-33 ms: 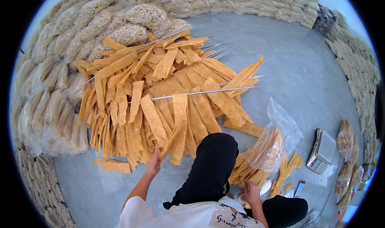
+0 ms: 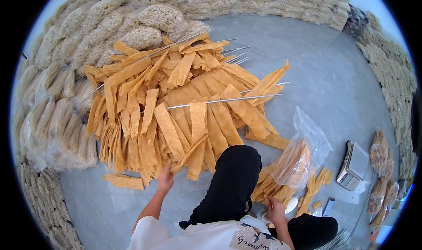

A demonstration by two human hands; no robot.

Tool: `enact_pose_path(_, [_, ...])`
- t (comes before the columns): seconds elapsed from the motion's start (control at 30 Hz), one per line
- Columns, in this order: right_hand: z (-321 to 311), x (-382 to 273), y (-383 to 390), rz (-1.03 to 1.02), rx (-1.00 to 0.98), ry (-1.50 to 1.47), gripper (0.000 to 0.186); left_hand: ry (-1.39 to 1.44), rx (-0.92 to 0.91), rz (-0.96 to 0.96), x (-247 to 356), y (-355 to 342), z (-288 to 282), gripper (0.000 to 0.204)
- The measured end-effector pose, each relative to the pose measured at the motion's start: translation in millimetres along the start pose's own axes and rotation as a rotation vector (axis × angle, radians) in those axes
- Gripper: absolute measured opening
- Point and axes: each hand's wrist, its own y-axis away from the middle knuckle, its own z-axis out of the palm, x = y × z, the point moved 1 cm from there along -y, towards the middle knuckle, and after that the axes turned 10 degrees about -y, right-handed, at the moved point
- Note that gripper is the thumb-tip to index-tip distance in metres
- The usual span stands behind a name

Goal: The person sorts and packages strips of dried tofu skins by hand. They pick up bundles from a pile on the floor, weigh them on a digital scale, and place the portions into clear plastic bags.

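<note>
My left hand (image 2: pixel 165 178) pinches the lower end of a long, wrinkled orange-tan strip (image 2: pixel 192 152), which slants up to the right across other strips. Beneath it spreads a large heap of such strips (image 2: pixel 132 135), many draped over thin metal rods (image 2: pixel 224 101). To the right of my knee, my right hand (image 2: pixel 276 209) is closed at the near end of a bundle of strips (image 2: pixel 274 179). A clear plastic bag (image 2: pixel 301 162) covers the far part of that bundle. What exactly the right fingers grip is partly hidden.
Bagged pale goods (image 2: pixel 52 122) are stacked along the left and back. On the right stand a digital scale (image 2: pixel 353 165) and filled bags (image 2: pixel 379 157). Loose strips (image 2: pixel 314 188) and a small blue-and-white object (image 2: pixel 328 207) lie near my right knee (image 2: pixel 307 232).
My left hand has shifted slightly left and down, and the strip it pinches now lies at a flatter slant. The right hand stays in place.
</note>
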Motion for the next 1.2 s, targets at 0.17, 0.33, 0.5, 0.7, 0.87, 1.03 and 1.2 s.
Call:
enact_pose_path(0.17, [-8.3, -22.8, -6.6, -0.066, 0.006, -0.042, 0.02, 0.261, 0.223, 0.08, 53.1, -54.3, -60.3, 0.036])
enact_pose_path(0.33, [-59.3, -79.2, -49.2, -0.073, 0.167, -0.253, 0.024, 0.383, 0.153, 0.329, 181.9, -121.7, -120.1, 0.038])
enact_pose_path(0.5, [-122.2, -147.5, -85.6, -0.231, 0.313, -0.458, 0.053, 0.685, -0.181, 0.638, 309.0, -172.7, -126.4, 0.042])
enact_pose_path(0.7, [-129.3, -148.7, -101.5, -0.28, 0.55, -1.123, 0.057, 0.464, -0.694, 1.239, 441.9, -150.2, -78.7, 0.047])
enact_pose_path(0.87, [-131.6, -101.2, -68.3, -0.134, 0.822, -1.112, 0.042, 0.437, -0.973, 1.03, 457.6, -188.0, -20.2, 0.046])
enact_pose_path(1.03, [-137.9, -61.4, -34.1, -0.053, 0.924, -1.055, 0.04, -0.436, 0.238, 1.195, 374.8, -279.3, 97.5, 0.022])
enact_pose_path(1.2, [-125.3, -35.4, -11.3, 0.057, 0.946, -1.02, 0.039, -0.7, -0.032, 0.827, 337.4, -301.8, 153.8, 0.007])
